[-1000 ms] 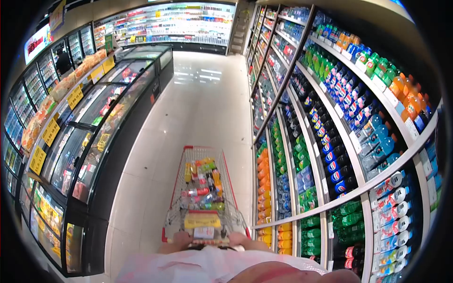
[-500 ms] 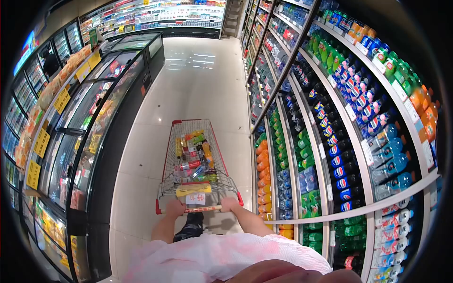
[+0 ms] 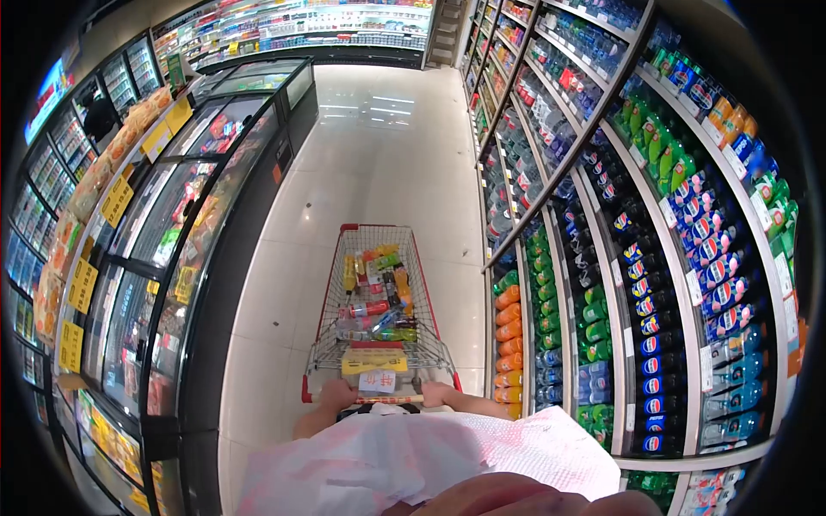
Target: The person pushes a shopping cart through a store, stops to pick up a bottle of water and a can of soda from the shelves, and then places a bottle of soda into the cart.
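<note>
A wire shopping cart [image 3: 428, 301] with red trim stands right in front of me. Its handle [image 3: 389, 399] is held at both ends: my left hand [image 3: 338, 394] is closed around the left part, my right hand [image 3: 437, 395] around the right part. Several drink bottles lie jumbled in the basket, among them a red-labelled bottle [image 3: 367, 308] and an orange one [image 3: 403, 288]. Between the hands and the basket are a yellow sign [image 3: 374, 359] and a white paper with writing [image 3: 376, 381]. My white garment [image 3: 387, 447] fills the bottom of the view.
Glass-topped freezer cases [image 3: 172, 224] run along the left, with bagged goods [image 3: 112, 159] on top. Shelves of soft drink bottles [image 3: 650, 344] line the right side, close to the cart. A tiled aisle [image 3: 379, 163] leads to a lit refrigerated display [image 3: 344, 34].
The cart and I have rolled a little forward, with floor marks and shelves coming nearer. The view has shifted slightly leftward, and my shoe is now hidden. Both hands keep their grip.
</note>
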The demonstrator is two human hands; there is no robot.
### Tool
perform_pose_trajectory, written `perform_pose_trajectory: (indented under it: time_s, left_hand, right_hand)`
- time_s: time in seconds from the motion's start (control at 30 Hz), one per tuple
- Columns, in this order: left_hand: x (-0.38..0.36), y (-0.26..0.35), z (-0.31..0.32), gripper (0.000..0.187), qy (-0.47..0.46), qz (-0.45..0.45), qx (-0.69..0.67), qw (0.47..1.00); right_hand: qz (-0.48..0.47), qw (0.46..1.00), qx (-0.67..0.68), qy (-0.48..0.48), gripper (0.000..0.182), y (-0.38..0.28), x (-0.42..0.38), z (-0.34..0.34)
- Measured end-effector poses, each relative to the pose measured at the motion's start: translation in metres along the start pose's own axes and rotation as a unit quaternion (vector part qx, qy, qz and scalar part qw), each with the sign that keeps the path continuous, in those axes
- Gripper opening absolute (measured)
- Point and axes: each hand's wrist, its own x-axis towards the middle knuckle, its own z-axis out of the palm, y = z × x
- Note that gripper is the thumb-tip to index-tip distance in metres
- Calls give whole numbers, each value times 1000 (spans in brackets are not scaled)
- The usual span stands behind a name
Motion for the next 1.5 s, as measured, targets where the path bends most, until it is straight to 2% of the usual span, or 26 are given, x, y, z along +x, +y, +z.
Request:
perform_pose_trajectory:
  time_s: [0.03,0.13,0.17,0.27,0.37,0.47,0.6,0.7,0.77,0.83,0.9,1.03,1.1,1.13,1.23,1.3,1.5]
  left_hand:
    - [15,-6,-3,38,20,16,20,999]
    - [56,-12,-34,41,12,15,8,1000]
    - [74,-17,-43,41,10,14,11,1000]
    - [129,-19,-75,43,-9,14,16,1000]
    - [180,-17,-114,46,-20,9,38,999]
    - [226,-19,-137,47,6,7,51,999]
    - [269,-14,-171,48,-23,-3,60,998]
    - [290,-11,-192,50,-56,-13,60,997]
    - [313,-17,-193,50,-73,-4,51,996]
    - [325,-22,-196,45,-81,2,41,996]
    - [328,-18,-212,40,-86,12,36,996]
    - [351,6,-258,42,-126,27,41,991]
    - [391,-1,-252,48,-119,20,49,991]
    - [406,-6,-244,50,-118,16,51,992]
    - [417,46,-312,50,-112,25,56,992]
    - [466,25,-290,49,-69,31,42,996]
    - [553,29,-320,43,-44,31,32,998]
  right_hand:
    - [-22,1000,-6,-3,33,2,11,-9]
    - [-53,998,28,-5,40,5,42,-47]
    - [-72,997,11,29,37,17,69,-43]
    - [-59,996,24,70,35,29,116,-75]
    - [0,996,44,71,34,27,142,-129]
    - [21,996,74,42,34,31,170,-176]
    - [99,988,115,-19,30,16,172,-244]
    - [122,977,141,-107,29,24,205,-259]
    - [61,988,116,-83,29,40,227,-255]
    - [32,991,100,-78,32,28,210,-290]
    - [-47,994,88,-38,36,50,242,-271]
    - [-73,992,73,-71,38,92,317,-241]
    - [-95,992,44,-70,37,114,344,-254]
    - [-77,993,54,-68,36,122,352,-261]
    - [-26,995,84,-57,35,131,349,-326]
    - [7,996,79,-34,36,135,355,-370]
    - [64,995,72,-33,39,143,371,-485]
